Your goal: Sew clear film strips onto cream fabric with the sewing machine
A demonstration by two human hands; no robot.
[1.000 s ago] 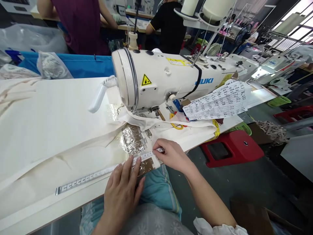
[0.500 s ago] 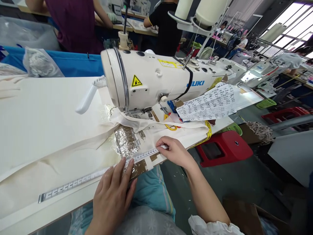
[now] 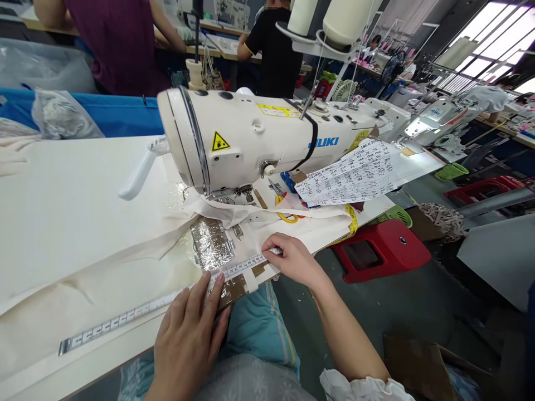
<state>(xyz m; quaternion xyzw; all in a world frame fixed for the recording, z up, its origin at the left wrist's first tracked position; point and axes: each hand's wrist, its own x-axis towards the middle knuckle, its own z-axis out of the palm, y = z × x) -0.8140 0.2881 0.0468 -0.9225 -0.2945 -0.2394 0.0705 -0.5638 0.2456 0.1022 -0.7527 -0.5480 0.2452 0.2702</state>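
Note:
A white tape measure stretches along the front edge of the table over cream fabric, its metal tip at the left. My left hand lies over the tape with fingers stretched out, pressing it and the fabric down. Farther right, my right hand pinches the tape between thumb and index finger. Behind both hands stands a white sewing machine, and a narrow folded part of the fabric runs beneath its needle area.
Yellow-handled scissors lie beside the machine under a handwritten paper sheet. A yellow tape measure hangs over the table edge. On the floor at the right are a red stool and a cardboard box. Co-workers sit behind.
The whole view has shifted slightly, so things appear a little farther left. Both hands keep their places on the tape measure and fabric.

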